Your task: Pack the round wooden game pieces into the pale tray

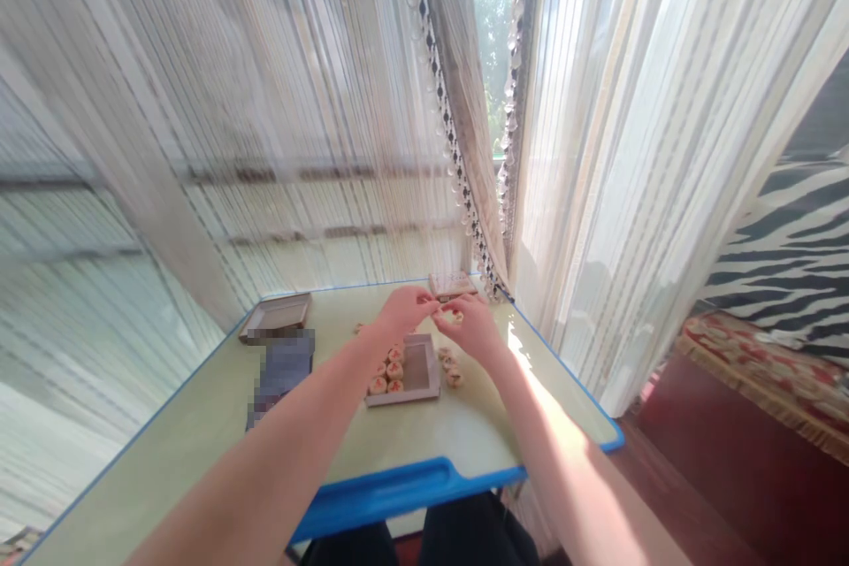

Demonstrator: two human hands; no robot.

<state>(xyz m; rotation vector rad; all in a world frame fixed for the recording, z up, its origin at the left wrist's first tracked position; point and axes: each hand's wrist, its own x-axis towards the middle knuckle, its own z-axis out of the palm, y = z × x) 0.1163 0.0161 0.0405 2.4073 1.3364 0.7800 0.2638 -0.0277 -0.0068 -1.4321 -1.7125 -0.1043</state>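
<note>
My left hand [406, 308] and my right hand [472, 322] meet above a small grey open box [424, 378] on a pale green table [199, 424]. Both hands have their fingers pinched together, fingertips almost touching; what they hold is too small to make out. Several round wooden game pieces [390, 370] with red marks lie in the left half of the box. A few more pieces [452, 370] sit on the table just right of the box, under my right hand.
A box lid [277, 317] lies at the table's far left, a blurred dark item [282, 371] in front of it. A small flat box [451, 284] sits at the far edge. Sheer curtains [265, 106] surround the table. A blue rim [398, 486] edges it near me.
</note>
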